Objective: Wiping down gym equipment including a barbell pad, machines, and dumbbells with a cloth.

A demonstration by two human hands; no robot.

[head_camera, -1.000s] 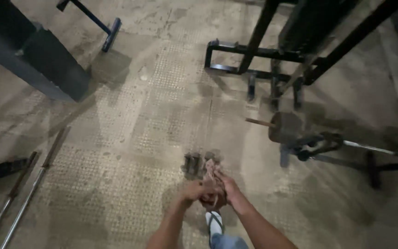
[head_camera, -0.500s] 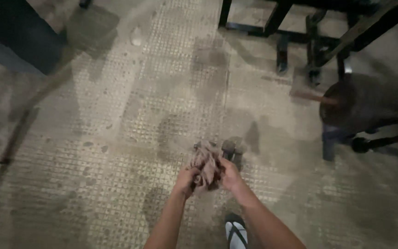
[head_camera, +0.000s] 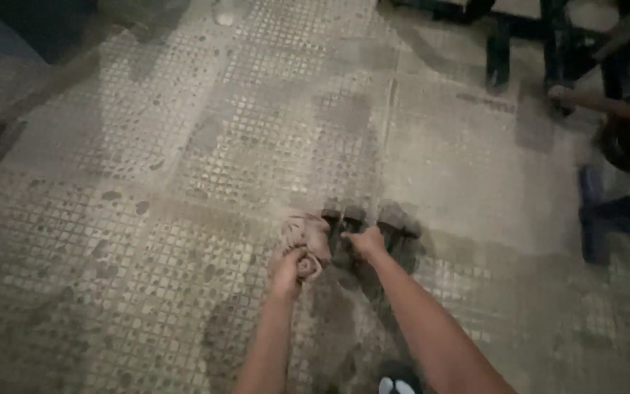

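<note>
While the person is bending low over the worn tiled floor, the left hand is gripping a crumpled pinkish-brown rag. Its fingers are closing tightly round the lower end of the cloth, and the rest of the rag is bunching up above the fist, spilling toward the dark dumbbells lying on the floor just beyond. The rag is hanging right beside the nearest dumbbell head, though whether it is touching it is hard to tell in this dim, blurred light.

The right hand is reaching out beside the left one and is resting on the dumbbells, its fingers curling down over a dark head. Whether it is actually clasping the metal or only pressing on it is not clear from here.

Both forearms are stretching forward from the bottom edge, with the tip of a sandalled foot showing between them. Off to the right, dark metal gym frames are standing well apart from the hands.
</note>
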